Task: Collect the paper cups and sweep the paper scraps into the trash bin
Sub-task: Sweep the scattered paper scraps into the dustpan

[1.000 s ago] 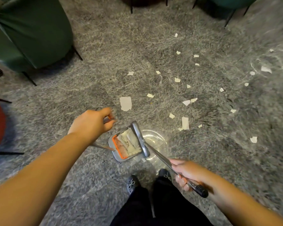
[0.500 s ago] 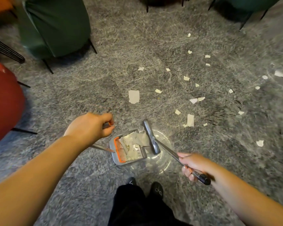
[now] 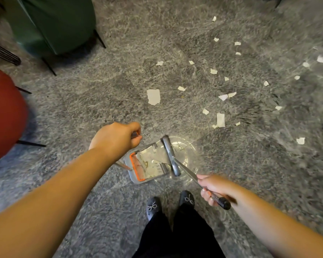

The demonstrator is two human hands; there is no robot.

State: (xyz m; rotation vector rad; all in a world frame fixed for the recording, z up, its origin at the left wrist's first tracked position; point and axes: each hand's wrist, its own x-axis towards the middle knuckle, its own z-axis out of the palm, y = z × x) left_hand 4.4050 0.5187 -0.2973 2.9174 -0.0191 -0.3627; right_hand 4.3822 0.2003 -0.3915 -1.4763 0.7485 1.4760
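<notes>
My left hand [image 3: 116, 139] grips the top of the dustpan handle. The grey dustpan [image 3: 136, 178] with an orange comb strip rests on the floor just ahead of my feet and holds several paper scraps. My right hand [image 3: 213, 189] grips the broom's metal handle near its black end. The grey broom head [image 3: 171, 157] lies across the dustpan's open mouth, its clear bristles spread on the carpet to the right. White paper scraps lie scattered ahead, among them a large scrap [image 3: 153, 96] and another scrap [image 3: 220, 119] to its right. No paper cup or trash bin is in view.
Grey carpet [image 3: 82, 101] covers the floor. A green chair [image 3: 54, 23] on thin black legs stands at the upper left, and a red chair [image 3: 4, 114] at the left edge. My shoes [image 3: 153, 206] stand just behind the dustpan.
The broom head has swept back against the dustpan mouth after lying slightly off it. The view has shifted left, bringing the red chair further in. Both hands keep their grips.
</notes>
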